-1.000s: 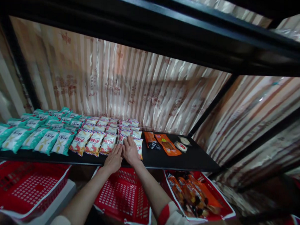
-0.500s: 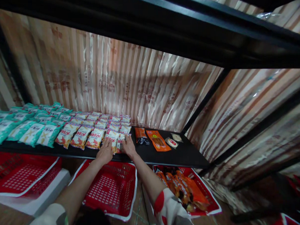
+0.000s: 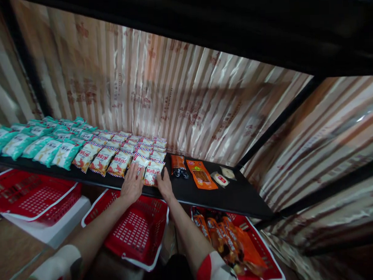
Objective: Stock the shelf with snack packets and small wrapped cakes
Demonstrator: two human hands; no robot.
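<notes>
Fingers of the left hand [image 3: 132, 183] lie flat, slightly spread, on a white-and-orange snack bag; the right hand [image 3: 165, 185], loosely curved, touches the front-row end bag [image 3: 153, 172] on the black shelf [image 3: 216, 201].

The shelf [image 3: 237, 201] has bare surface along its front right and at its far right end, with a narrow bare strip between the white-orange bags [image 3: 103, 160] and the small dark-ended pack [image 3: 178, 164]. Left of that strip, white-orange bags and then teal bags [image 3: 46, 151] crowd the shelf in rows. Behind, the striped sheet [image 3: 185, 95] closes the back; overhead, the upper shelf [image 3: 200, 21] bars the way; a slanting post [image 3: 277, 122] blocks the right rear corner.
</notes>
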